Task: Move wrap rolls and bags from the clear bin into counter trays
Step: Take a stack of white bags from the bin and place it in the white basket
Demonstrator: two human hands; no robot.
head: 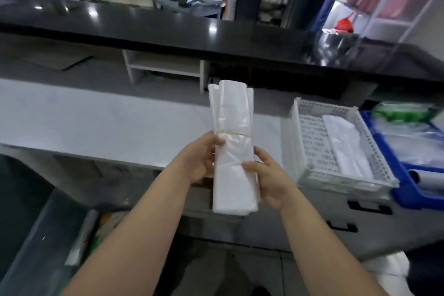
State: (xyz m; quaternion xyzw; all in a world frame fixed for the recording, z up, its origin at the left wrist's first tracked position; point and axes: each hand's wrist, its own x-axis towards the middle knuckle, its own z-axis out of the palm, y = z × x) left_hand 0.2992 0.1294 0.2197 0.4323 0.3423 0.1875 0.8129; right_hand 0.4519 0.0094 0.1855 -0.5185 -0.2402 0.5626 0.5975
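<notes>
Head camera is showing both hands at the centre of the frame, holding one bundle of clear plastic bags upright above the front edge of the grey counter. The left hand is closing around the bundle's left side just below the yellow rubber band, with the thumb lying over the front. The right hand is gripping the right edge lower down, its fingers wrapping behind the plastic. The bundle is touching no tray; it is hanging in the air between the hands.

At the right of the frame the white perforated tray is sitting on the counter and already containing one folded stack of bags. Just beside it, further right, the blue tray is holding other wrapped items. The clear bin is appearing at the lower left, blurred.

The carrying step seems to be in hand. The next move is probably calling for swinging the bundle to the right and laying it flat in the white tray, beside the stack.
</notes>
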